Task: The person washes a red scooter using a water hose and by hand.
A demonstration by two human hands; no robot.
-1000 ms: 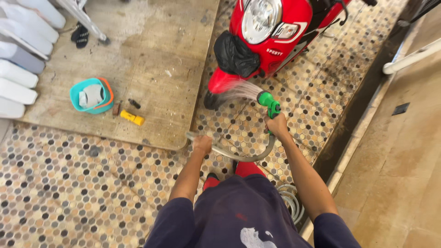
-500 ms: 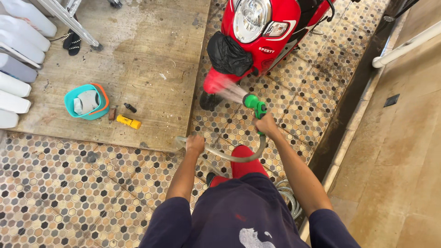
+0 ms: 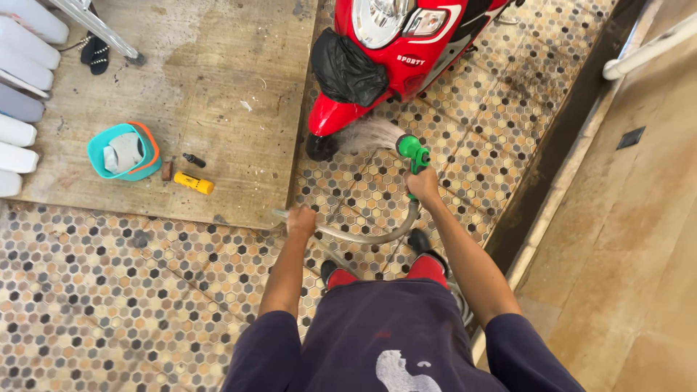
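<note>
Spraying water at the red scooter (image 3: 406, 51), you have your right hand (image 3: 423, 186) closed in a full grip around the handle of the green spray nozzle (image 3: 412, 150), arm stretched forward. The jet fans out leftward from the nozzle head toward the scooter's front wheel (image 3: 320, 147), just below the red fender. A black bag (image 3: 347, 71) sits on the scooter's front, under the headlight. Your left hand (image 3: 300, 221) is closed around the pale hose (image 3: 363, 236), which curves in a loop between your two hands, low over the hexagon-tiled floor (image 3: 109, 290). To the left, on the concrete slab (image 3: 218, 87), a teal and orange tub (image 3: 123, 151) holds a pale cloth; a yellow tool (image 3: 193, 183) and a small black object (image 3: 194, 160) lie just beside it. White containers (image 3: 18, 72) line the far left edge.
</note>
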